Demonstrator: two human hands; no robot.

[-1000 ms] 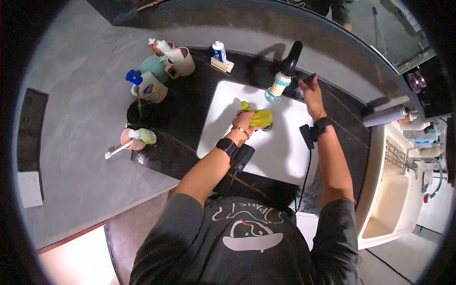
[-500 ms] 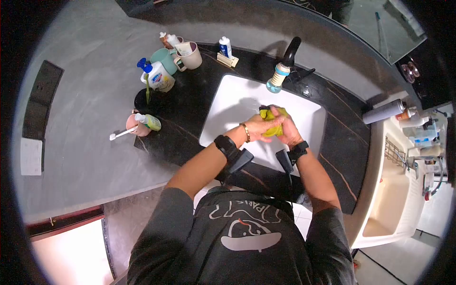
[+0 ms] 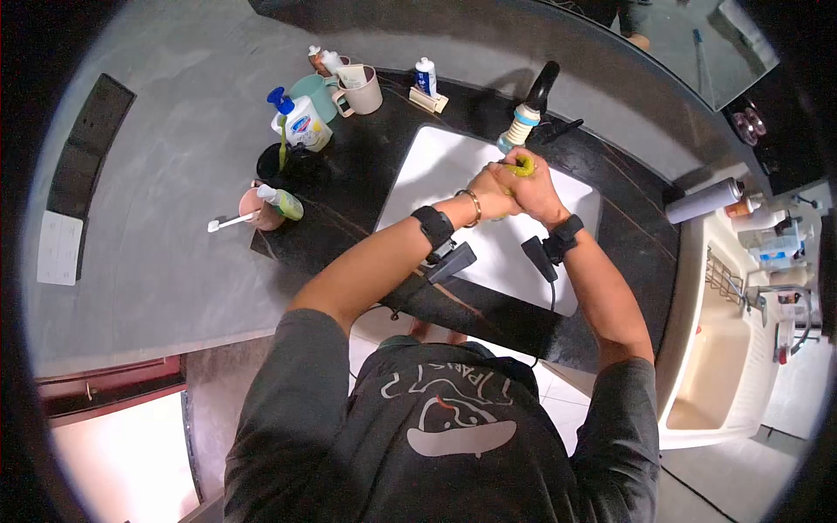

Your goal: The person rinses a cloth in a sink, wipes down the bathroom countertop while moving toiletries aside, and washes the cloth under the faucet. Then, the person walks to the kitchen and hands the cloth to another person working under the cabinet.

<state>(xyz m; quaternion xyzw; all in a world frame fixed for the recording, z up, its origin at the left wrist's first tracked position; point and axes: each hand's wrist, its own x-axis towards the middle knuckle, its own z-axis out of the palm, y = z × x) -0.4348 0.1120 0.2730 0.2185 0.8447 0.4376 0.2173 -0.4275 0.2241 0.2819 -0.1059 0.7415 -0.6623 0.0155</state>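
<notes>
Over the white sink (image 3: 427, 174), both hands are clenched together around a yellow-green cloth (image 3: 524, 166). My left hand (image 3: 493, 193) wraps its lower part, which the fingers mostly hide. My right hand (image 3: 539, 193) is closed around the upper part, where a folded loop sticks out at the top. Just beyond the hands is the black faucet (image 3: 544, 85) with a ribbed cream and blue nozzle (image 3: 520, 126). Whether water is running from it, I cannot tell.
Left of the sink on the black counter stand a soap pump bottle (image 3: 302, 126), cups (image 3: 362, 91), a small green bottle (image 3: 283, 203) and a toothbrush (image 3: 234, 220). A toothpaste tube (image 3: 425, 78) stands behind. To the right are a spray can (image 3: 704, 202) and a beige washbasin (image 3: 711, 366).
My hands have moved up toward the nozzle with the cloth. The cloth was loosely bunched between open palms; now both hands are tightly closed on it.
</notes>
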